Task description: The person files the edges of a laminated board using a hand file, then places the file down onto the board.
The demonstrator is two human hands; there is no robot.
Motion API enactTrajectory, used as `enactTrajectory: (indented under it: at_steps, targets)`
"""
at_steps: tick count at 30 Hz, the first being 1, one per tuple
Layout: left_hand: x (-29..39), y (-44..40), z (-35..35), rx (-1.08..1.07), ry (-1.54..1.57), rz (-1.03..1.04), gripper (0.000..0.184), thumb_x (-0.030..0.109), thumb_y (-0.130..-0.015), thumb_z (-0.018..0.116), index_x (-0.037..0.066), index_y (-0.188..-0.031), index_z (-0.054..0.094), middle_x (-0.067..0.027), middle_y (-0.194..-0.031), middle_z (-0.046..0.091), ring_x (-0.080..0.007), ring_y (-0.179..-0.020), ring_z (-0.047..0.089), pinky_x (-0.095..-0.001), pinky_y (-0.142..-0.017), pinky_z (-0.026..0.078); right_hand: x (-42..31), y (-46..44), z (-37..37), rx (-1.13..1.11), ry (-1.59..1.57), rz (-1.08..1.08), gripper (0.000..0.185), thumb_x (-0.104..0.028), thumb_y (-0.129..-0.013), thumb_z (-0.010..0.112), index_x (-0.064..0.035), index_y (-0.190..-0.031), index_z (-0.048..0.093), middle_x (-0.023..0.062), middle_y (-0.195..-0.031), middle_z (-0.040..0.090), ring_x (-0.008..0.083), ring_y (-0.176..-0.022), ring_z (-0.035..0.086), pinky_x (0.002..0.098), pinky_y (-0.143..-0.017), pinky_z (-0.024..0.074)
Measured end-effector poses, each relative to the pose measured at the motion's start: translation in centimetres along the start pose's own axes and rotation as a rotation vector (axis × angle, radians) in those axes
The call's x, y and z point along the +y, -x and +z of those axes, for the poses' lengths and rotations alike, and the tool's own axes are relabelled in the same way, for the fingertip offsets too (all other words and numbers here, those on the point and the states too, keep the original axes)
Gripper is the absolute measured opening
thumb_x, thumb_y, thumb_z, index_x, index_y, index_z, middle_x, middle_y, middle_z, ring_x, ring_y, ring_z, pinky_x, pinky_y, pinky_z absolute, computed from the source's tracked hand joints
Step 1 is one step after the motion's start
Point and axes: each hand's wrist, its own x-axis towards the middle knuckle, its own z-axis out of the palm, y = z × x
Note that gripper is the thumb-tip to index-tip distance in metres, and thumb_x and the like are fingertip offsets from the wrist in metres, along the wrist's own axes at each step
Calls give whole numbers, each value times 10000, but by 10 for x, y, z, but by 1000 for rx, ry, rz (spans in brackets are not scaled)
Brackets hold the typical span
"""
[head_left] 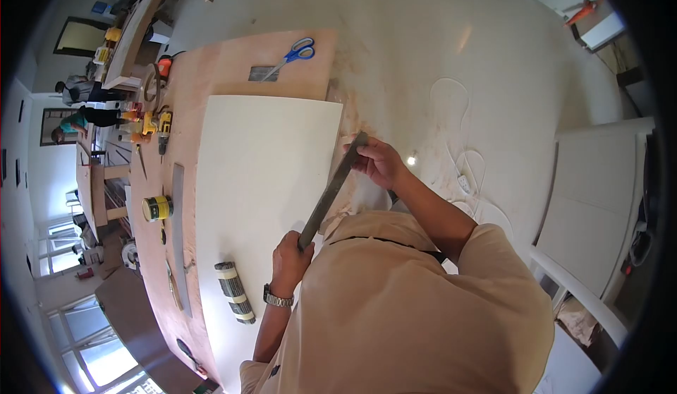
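A long, flat dark-grey strip (331, 195) slants in front of my torso, held between both hands. My left hand (290, 258), with a metal watch at the wrist, is closed on its lower end. My right hand (379, 162) pinches the upper end between thumb and fingers. The strip's material cannot be made out. Left of it lies a large white board (268, 175). On that board rests a dark-grey roll with pale bands (235, 292), apart from my left hand.
The board lies on a wooden worktable (211, 62). Blue-handled scissors (300, 50) lie over a small dark piece. A yellow-black can (157, 208), a long metal straightedge (178, 239) and a cordless drill (164, 131) line the far side. A white cord (463, 182) trails on the floor. People stand far left.
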Motion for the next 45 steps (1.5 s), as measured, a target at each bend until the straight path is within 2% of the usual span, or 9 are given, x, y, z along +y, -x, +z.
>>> enactTrajectory:
  at_steps: [6, 9, 11, 15, 17, 20, 30, 33, 45]
  targets:
    - [-22, 19, 18, 147, 217, -69, 259, 185, -811, 747, 10, -877, 566, -170, -678, 631, -336, -598, 627, -411, -549, 490, 5, -9, 47, -19, 155, -3, 316, -127, -962, 535, -79, -1274, 541, 68, -1145, 672, 187, -1017, 653, 378, -900, 518]
    - [-49, 26, 35, 225, 401, -110, 282, 200, -808, 764, -2, -872, 577, -137, -653, 624, -254, -563, 624, -380, -527, 488, 30, -30, 59, -46, 442, -3, 357, -242, -966, 564, -57, -1270, 541, 78, -1134, 680, 211, -1018, 658, 400, -896, 518]
    - [-67, 34, 49, 256, 537, -156, 293, 189, -803, 772, -18, -869, 576, -106, -650, 621, -192, -540, 603, -338, -506, 480, 29, -26, 99, -58, 972, -28, 446, -330, -964, 559, -37, -1298, 525, 124, -1200, 649, 263, -1106, 621, 430, -957, 480]
    - [-102, 50, 64, 351, 774, -310, 262, 156, -827, 745, -30, -859, 564, -67, -633, 605, -134, -481, 559, -270, -440, 447, 104, -57, 73, -296, 1850, -610, 640, -466, -945, 542, -21, -1394, 447, 201, -1417, 482, 357, -1326, 450, 499, -1088, 352]
    - [-120, 60, 77, 384, 885, -427, 274, 196, -846, 731, -25, -847, 570, -73, -596, 593, -131, -463, 557, -271, -428, 440, 109, -43, 91, -434, 2176, -281, 734, -530, -938, 503, -60, -1480, 351, 175, -1562, 284, 353, -1450, 247, 547, -1148, 227]
    - [-146, 62, 89, 423, 973, -443, 265, 195, -864, 709, -16, -827, 552, -67, -566, 568, -126, -446, 543, -266, -412, 423, 120, -26, 94, -513, 2440, -185, 797, -586, -930, 461, -98, -1528, 266, 120, -1622, 141, 338, -1494, 97, 565, -1175, 123]
    - [-168, 62, 111, 485, 1055, -360, 245, 160, -898, 654, -10, -845, 485, -51, -580, 511, -122, -412, 461, -300, -350, 367, 121, -26, 94, -513, 2429, -46, 857, -607, -894, 500, -161, -1560, 193, 58, -1643, 62, 297, -1509, -23, 527, -1195, 31]
    - [-217, 46, 155, 506, 897, -236, 349, 295, -885, 692, 19, -730, 545, -29, -544, 503, -134, -451, 413, -314, -396, 312, 123, -24, 92, -496, 2397, -55, 862, -606, -887, 510, -178, -1562, 186, 47, -1644, 47, 290, -1508, -35, 526, -1199, 25]
    - [-206, 52, 141, 400, 754, -320, 355, 290, -885, 691, -43, -842, 575, -82, -631, 563, -164, -534, 473, -359, -469, 401, 125, -18, 95, -429, 2405, -100, 826, -587, -888, 529, -190, -1549, 233, 51, -1638, 85, 292, -1507, 5, 535, -1201, 44]
